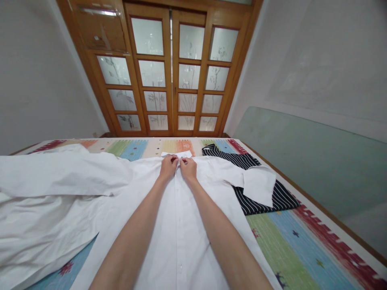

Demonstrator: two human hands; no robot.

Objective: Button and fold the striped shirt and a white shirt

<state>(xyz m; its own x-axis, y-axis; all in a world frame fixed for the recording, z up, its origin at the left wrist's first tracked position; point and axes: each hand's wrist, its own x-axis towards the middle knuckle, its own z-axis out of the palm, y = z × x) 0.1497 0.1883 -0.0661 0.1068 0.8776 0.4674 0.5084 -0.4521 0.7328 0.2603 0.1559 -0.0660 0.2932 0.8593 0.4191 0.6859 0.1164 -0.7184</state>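
Note:
A white button-up shirt (190, 229) lies spread front side up, its collar (185, 154) pointing away from me and its button strip running down the middle. Both of my arms reach over it to the neck. There my left hand (169, 166) pinches the cloth just below the collar, on the left side of the opening. Close beside it, my right hand (188, 167) pinches the right side, fingertips nearly meeting the left ones. Any button between the fingers is too small to make out. The right sleeve's end (258, 185) rests on a folded black garment with white stripes (250, 201).
More white cloth (39, 237) lies heaped at the left, partly under the shirt's left sleeve. Everything lies on a patterned, multicoloured bed sheet (272, 237). A pale green panel (308, 149) runs along the right side. Wooden glass-paned doors (172, 72) stand beyond the far edge.

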